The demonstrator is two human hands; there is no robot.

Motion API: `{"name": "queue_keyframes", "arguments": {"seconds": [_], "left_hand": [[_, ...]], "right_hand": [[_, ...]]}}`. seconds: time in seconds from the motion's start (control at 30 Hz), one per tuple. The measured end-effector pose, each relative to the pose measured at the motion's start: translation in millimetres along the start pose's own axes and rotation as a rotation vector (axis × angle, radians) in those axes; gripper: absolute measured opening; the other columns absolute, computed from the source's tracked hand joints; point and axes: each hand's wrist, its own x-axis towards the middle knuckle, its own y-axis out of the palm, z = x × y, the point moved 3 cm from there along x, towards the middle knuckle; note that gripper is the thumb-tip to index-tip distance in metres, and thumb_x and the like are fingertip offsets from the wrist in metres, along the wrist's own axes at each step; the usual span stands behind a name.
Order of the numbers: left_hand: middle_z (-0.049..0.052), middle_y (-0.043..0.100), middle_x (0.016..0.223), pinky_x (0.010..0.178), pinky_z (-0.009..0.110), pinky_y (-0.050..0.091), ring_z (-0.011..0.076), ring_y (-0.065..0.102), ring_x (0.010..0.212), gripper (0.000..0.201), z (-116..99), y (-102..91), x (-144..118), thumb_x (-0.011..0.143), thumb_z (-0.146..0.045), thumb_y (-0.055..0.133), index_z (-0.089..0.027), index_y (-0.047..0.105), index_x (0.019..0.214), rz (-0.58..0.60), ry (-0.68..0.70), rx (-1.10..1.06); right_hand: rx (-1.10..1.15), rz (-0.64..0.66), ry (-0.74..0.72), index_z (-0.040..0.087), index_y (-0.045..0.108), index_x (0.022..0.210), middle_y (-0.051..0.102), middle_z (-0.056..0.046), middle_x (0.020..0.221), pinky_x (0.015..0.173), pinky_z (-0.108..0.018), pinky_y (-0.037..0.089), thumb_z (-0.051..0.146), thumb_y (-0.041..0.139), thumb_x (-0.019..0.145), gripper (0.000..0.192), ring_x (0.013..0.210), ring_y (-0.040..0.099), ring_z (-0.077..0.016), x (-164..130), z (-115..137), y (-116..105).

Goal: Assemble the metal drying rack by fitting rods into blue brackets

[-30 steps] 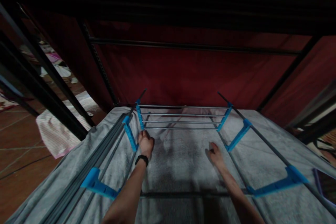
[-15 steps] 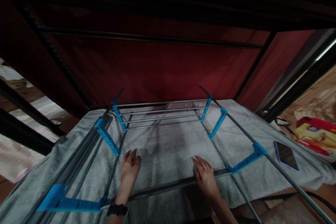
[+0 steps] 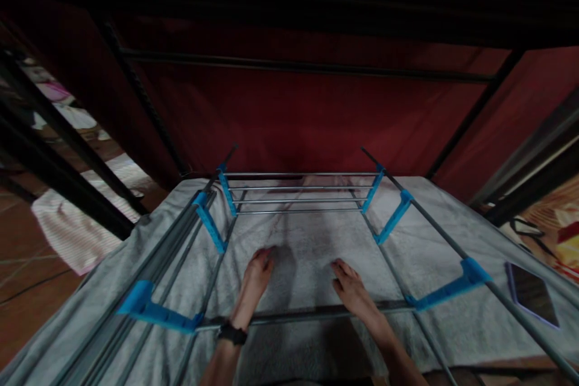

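The rack of grey metal poles and bright blue plastic joints (image 3: 307, 316) lies on a fuzzy grey sheet (image 3: 303, 277). At the rack's far end, four thin silver bars (image 3: 301, 200) run across. The left hand (image 3: 259, 268) is over the middle of the rack, with its fingers loosely bent and a bit apart. The right hand (image 3: 350, 282) is there too, its fingers softly curled. I cannot tell if either one touches the sheet. Both arms reach over the rack's near cross pole. A black wristband (image 3: 233, 333) is on the left wrist. A bunch of long grey poles (image 3: 167, 253) lies along the rack's left side. A dark phone with a purple edge (image 3: 532, 294) lies on the sheet, just right of the rack. Behind the rack hangs a dark red cloth (image 3: 298, 120). A pink-and-white striped cloth (image 3: 84, 217) is well left of the rack.
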Motion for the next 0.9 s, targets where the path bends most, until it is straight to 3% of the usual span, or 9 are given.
{"name": "queue_keyframes", "arguments": {"seconds": [0.17, 0.33, 0.53, 0.63, 0.7, 0.77, 0.83, 0.9], "left_hand": [[0.010, 0.073, 0.122, 0.103, 0.032, 0.052, 0.0206, 0.069, 0.112, 0.039, -66, 3.9, 17, 0.090, -0.016, 0.052, -0.015, 0.069, 0.125, 0.039, 0.050, -0.122], [0.007, 0.075, 0.118, 0.095, 0.031, 0.055, 0.0179, 0.071, 0.105, 0.036, -151, -0.6, 40, 0.094, -0.020, 0.050, -0.017, 0.069, 0.124, 0.093, 0.240, -0.197], [0.007, 0.074, 0.120, 0.101, 0.030, 0.050, 0.0180, 0.068, 0.111, 0.033, -258, -52.0, 74, 0.096, -0.025, 0.051, -0.019, 0.071, 0.122, 0.037, 0.538, -0.100], [0.006, 0.072, 0.125, 0.101, 0.029, 0.049, 0.0169, 0.067, 0.114, 0.034, -293, -90.7, 91, 0.097, -0.024, 0.049, -0.021, 0.070, 0.124, -0.002, 0.636, -0.037], [0.007, 0.072, 0.125, 0.100, 0.029, 0.049, 0.0171, 0.067, 0.113, 0.034, -301, -122.0, 101, 0.097, -0.023, 0.048, -0.019, 0.071, 0.122, -0.031, 0.673, 0.054], [0.007, 0.073, 0.122, 0.100, 0.030, 0.049, 0.0177, 0.067, 0.110, 0.033, -293, -159.7, 110, 0.097, -0.023, 0.048, -0.019, 0.073, 0.119, -0.098, 0.675, 0.152], [0.007, 0.074, 0.119, 0.099, 0.030, 0.049, 0.0188, 0.068, 0.108, 0.032, -266, -202.4, 118, 0.096, -0.023, 0.049, -0.018, 0.076, 0.113, -0.204, 0.616, 0.229], [0.007, 0.075, 0.116, 0.096, 0.029, 0.050, 0.0193, 0.069, 0.106, 0.031, -224, -243.7, 124, 0.094, -0.023, 0.050, -0.018, 0.077, 0.110, -0.280, 0.505, 0.270]], "right_hand": [[-0.160, 0.001, -0.009, 0.021, 0.052, 0.146, 0.045, -0.011, 0.156, 0.115, -0.043, 0.037, 0.022, 0.039, 0.091, 0.057, 0.141, 0.045, -0.0254, 2, 1, 25], [-0.258, 0.009, -0.039, 0.020, 0.051, 0.148, 0.043, -0.011, 0.157, 0.116, -0.044, 0.036, 0.024, 0.033, 0.093, 0.057, 0.142, 0.043, -0.0262, 1, -6, 39], [-0.288, -0.009, -0.044, 0.018, 0.052, 0.147, 0.045, -0.013, 0.155, 0.115, -0.044, 0.037, 0.017, 0.032, 0.092, 0.058, 0.140, 0.045, -0.0261, 2, -9, 42], [-0.299, -0.020, -0.046, 0.020, 0.054, 0.145, 0.048, -0.012, 0.153, 0.112, -0.042, 0.040, 0.017, 0.032, 0.093, 0.057, 0.139, 0.047, -0.0255, 1, -12, 46], [-0.301, -0.021, -0.056, 0.020, 0.055, 0.144, 0.048, -0.013, 0.153, 0.110, -0.043, 0.042, 0.018, 0.031, 0.093, 0.056, 0.138, 0.048, -0.0267, 2, -14, 49], [-0.293, -0.028, -0.072, 0.021, 0.055, 0.144, 0.048, -0.013, 0.153, 0.109, -0.045, 0.043, 0.019, 0.031, 0.093, 0.056, 0.138, 0.048, -0.0280, 3, -16, 51], [-0.285, -0.021, -0.084, 0.022, 0.056, 0.143, 0.050, -0.013, 0.152, 0.109, -0.047, 0.043, 0.020, 0.032, 0.092, 0.057, 0.137, 0.049, -0.0289, 4, -18, 54], [-0.290, -0.008, -0.080, 0.021, 0.058, 0.142, 0.050, -0.013, 0.151, 0.110, -0.048, 0.043, 0.020, 0.032, 0.091, 0.058, 0.138, 0.048, -0.0289, 4, -21, 56]]}}
